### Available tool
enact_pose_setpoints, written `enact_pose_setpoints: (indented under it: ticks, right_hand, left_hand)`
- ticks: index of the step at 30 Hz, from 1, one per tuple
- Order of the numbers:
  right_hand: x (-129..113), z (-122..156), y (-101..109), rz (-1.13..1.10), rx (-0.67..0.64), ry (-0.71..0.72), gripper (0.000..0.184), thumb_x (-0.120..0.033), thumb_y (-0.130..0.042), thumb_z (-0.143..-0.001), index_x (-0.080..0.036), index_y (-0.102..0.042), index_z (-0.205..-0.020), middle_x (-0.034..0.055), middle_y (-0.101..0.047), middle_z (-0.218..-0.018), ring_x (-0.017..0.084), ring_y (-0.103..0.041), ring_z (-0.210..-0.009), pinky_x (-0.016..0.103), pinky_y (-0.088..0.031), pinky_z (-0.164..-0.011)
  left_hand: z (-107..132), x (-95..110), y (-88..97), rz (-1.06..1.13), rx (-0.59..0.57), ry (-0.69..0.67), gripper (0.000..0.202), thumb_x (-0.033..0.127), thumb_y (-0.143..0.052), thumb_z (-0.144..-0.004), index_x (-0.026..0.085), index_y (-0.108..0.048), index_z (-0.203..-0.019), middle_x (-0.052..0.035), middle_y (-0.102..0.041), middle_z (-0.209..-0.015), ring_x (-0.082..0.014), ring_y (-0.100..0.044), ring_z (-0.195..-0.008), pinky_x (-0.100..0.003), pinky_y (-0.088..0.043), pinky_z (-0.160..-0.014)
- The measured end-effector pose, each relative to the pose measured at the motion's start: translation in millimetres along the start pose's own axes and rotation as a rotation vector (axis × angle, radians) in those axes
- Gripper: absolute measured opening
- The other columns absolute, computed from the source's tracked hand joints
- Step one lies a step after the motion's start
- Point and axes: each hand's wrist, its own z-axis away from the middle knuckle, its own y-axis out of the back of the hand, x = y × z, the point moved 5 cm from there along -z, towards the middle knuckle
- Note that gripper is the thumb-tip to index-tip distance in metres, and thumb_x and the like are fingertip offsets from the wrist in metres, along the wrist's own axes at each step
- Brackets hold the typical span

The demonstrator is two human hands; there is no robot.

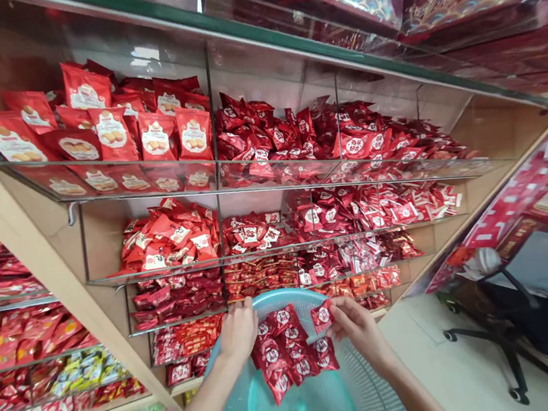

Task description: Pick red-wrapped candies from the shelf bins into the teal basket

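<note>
A teal mesh plastic basket [302,405] stands in front of me, below the shelves. My left hand [241,332] is closed at its far left rim, with its fingertips curled over the edge and partly hidden. Between finger and thumb, my right hand [356,326] pinches a small red snack packet [321,316] with a white round label, over the basket's right side. Inside the basket lies a cluster of matching red packets [284,352], heaped toward the far wall near my left hand. The near part of the basket's bottom shows bare.
Glass-fronted shelves [280,252] hold heaps of red packets [171,237], close beyond the basket. Larger cookie packets [110,130] fill the upper left. More shelves with yellow packets [85,369] stand left. An office chair [510,329] is on the right.
</note>
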Motion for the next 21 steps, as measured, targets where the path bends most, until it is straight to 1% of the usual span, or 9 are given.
enact_pose_setpoints:
  ticks: [3, 6, 8, 10, 12, 14, 17, 19, 21]
  right_hand:
    - [10, 5, -5, -0.126, 0.022, -0.044, 0.035, -0.050, -0.064, -0.072, -0.020, -0.051, -0.085, -0.0034, -0.058, -0.062, 0.013, -0.056, -0.048, 0.022, -0.041, -0.043]
    - [24, 12, -12, -0.378, -0.035, -0.190, 0.028, -0.042, -0.066, -0.073, -0.023, -0.053, -0.089, -0.0041, -0.058, -0.066, 0.010, -0.054, -0.052, 0.019, -0.041, -0.046]
    - [34, 17, -14, -0.552, -0.060, -0.305, 0.028, -0.036, -0.069, -0.071, -0.023, -0.055, -0.091, -0.0032, -0.059, -0.074, 0.006, -0.051, -0.052, 0.016, -0.038, -0.044]
    - [42, 20, -15, -0.672, -0.076, -0.383, 0.029, -0.032, -0.072, -0.068, -0.021, -0.058, -0.091, -0.0021, -0.058, -0.077, 0.005, -0.047, -0.051, 0.013, -0.034, -0.040]
    - [46, 23, -15, -0.740, -0.106, -0.405, 0.026, -0.029, -0.073, -0.066, -0.020, -0.060, -0.086, -0.0015, -0.057, -0.076, 0.004, -0.043, -0.050, 0.013, -0.032, -0.038]
    - [48, 25, -15, -0.770, -0.137, -0.397, 0.022, -0.028, -0.073, -0.065, -0.020, -0.061, -0.082, -0.0011, -0.057, -0.076, 0.004, -0.041, -0.050, 0.013, -0.032, -0.038]
    - [49, 27, -14, -0.769, -0.145, -0.412, 0.018, -0.027, -0.070, -0.068, -0.019, -0.062, -0.082, 0.0000, -0.059, -0.078, 0.005, -0.040, -0.050, 0.013, -0.031, -0.038]
    - [50, 29, -13, -0.787, -0.139, -0.455, 0.019, -0.032, -0.066, -0.073, -0.017, -0.063, -0.085, 0.0023, -0.061, -0.080, 0.004, -0.040, -0.049, 0.013, -0.029, -0.037]
    - [49, 31, -13, -0.833, -0.148, -0.503, 0.029, -0.041, -0.060, -0.078, -0.015, -0.064, -0.088, 0.0057, -0.063, -0.085, 0.004, -0.040, -0.049, 0.013, -0.028, -0.037]
  left_hand:
    - [1, -3, -0.7, -0.003, -0.010, 0.004, 0.034, 0.024, -0.033, -0.089, 0.012, -0.047, -0.118, -0.0151, -0.062, -0.105, -0.0230, -0.060, -0.097, -0.033, -0.047, -0.079]
    - [1, -5, -1.3, 0.006, -0.027, 0.016, 0.036, 0.024, -0.032, -0.090, 0.012, -0.045, -0.121, -0.0153, -0.062, -0.107, -0.0218, -0.060, -0.097, -0.032, -0.047, -0.080]
    - [1, -5, -0.9, 0.004, -0.034, 0.014, 0.036, 0.025, -0.032, -0.090, 0.012, -0.045, -0.121, -0.0151, -0.062, -0.106, -0.0216, -0.060, -0.098, -0.032, -0.047, -0.080]
    - [1, -2, 0.5, -0.004, -0.035, 0.003, 0.037, 0.025, -0.032, -0.090, 0.012, -0.044, -0.122, -0.0151, -0.063, -0.104, -0.0226, -0.060, -0.099, -0.032, -0.047, -0.080]
    - [0, 1, 2.3, -0.003, -0.032, -0.007, 0.038, 0.024, -0.032, -0.090, 0.011, -0.044, -0.123, -0.0155, -0.064, -0.103, -0.0236, -0.060, -0.099, -0.034, -0.047, -0.080]
    - [1, 4, 3.7, 0.002, -0.036, -0.010, 0.037, 0.024, -0.033, -0.090, 0.011, -0.045, -0.122, -0.0161, -0.063, -0.105, -0.0236, -0.060, -0.099, -0.034, -0.047, -0.081]
    - [1, 7, 5.1, -0.002, -0.049, -0.005, 0.036, 0.024, -0.034, -0.089, 0.012, -0.045, -0.122, -0.0161, -0.062, -0.108, -0.0229, -0.060, -0.100, -0.034, -0.047, -0.082]
    - [1, 8, 6.2, -0.006, -0.051, -0.006, 0.036, 0.024, -0.034, -0.089, 0.012, -0.046, -0.121, -0.0159, -0.062, -0.109, -0.0230, -0.060, -0.100, -0.034, -0.047, -0.082]
    - [1, 10, 6.9, -0.005, -0.048, -0.013, 0.036, 0.024, -0.034, -0.089, 0.012, -0.047, -0.120, -0.0158, -0.062, -0.110, -0.0230, -0.060, -0.100, -0.034, -0.047, -0.083]
